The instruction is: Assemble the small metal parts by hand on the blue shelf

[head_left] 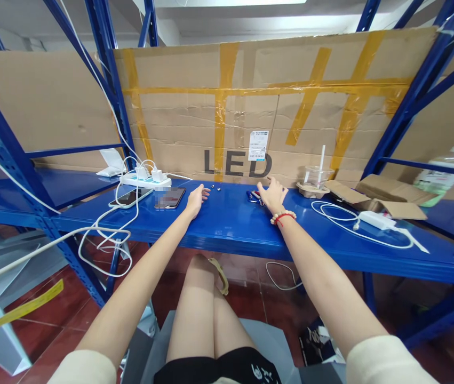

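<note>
My left hand (198,200) rests on the blue shelf top, its fingers loosely bent and apart, with nothing seen in them. Just to its right lie two small shiny metal pieces (218,189), too small to name. My right hand (273,195), with a beaded bracelet and red cord at the wrist, has its fingers spread. Beside its thumb, partly covered by the hand, is a small blue and red item with metal parts (254,197); I cannot make out its kind. A dark phone (170,198) lies left of my left hand.
A white power strip (146,181) with chargers and another phone (130,198) are at left. To the right stand a plastic cup with straw (318,175), a white power adapter (376,220) with coiled cable and an opened carton (390,194). Large cardboard (178,122) closes the back.
</note>
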Available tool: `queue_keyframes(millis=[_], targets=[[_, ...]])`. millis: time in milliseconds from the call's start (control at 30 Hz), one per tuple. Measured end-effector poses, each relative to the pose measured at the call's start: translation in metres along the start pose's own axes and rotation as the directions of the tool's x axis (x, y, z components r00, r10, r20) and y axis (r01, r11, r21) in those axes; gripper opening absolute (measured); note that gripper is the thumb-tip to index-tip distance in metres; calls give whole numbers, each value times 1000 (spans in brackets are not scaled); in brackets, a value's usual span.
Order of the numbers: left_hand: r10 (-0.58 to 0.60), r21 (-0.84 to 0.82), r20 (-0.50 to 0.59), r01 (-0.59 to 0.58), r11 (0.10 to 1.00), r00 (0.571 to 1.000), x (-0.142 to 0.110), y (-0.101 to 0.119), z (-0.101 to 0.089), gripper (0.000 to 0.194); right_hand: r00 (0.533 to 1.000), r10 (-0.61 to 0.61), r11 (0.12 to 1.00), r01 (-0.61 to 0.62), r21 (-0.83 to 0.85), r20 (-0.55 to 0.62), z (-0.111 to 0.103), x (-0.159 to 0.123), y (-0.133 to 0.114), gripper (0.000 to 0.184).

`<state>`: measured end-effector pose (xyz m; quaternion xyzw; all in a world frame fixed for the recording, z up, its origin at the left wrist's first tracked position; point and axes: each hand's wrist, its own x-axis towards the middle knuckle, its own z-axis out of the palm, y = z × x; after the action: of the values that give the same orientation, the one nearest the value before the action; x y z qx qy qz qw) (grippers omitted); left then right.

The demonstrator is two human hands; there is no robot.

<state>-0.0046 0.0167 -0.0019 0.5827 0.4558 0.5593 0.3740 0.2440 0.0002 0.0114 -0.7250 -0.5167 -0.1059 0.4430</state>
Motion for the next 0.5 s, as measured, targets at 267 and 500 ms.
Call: queue_keyframes(millis=[267,500], targets=[[3,-11,-21,-4,1000,1000,0,-1,0,48,987,92,991,-103,80,129,-6,6,9,31],[-15,-15,-12,14,1000,1000,0,0,0,47,871,-227,931,325,-165,434,1,-8,-15,34]])
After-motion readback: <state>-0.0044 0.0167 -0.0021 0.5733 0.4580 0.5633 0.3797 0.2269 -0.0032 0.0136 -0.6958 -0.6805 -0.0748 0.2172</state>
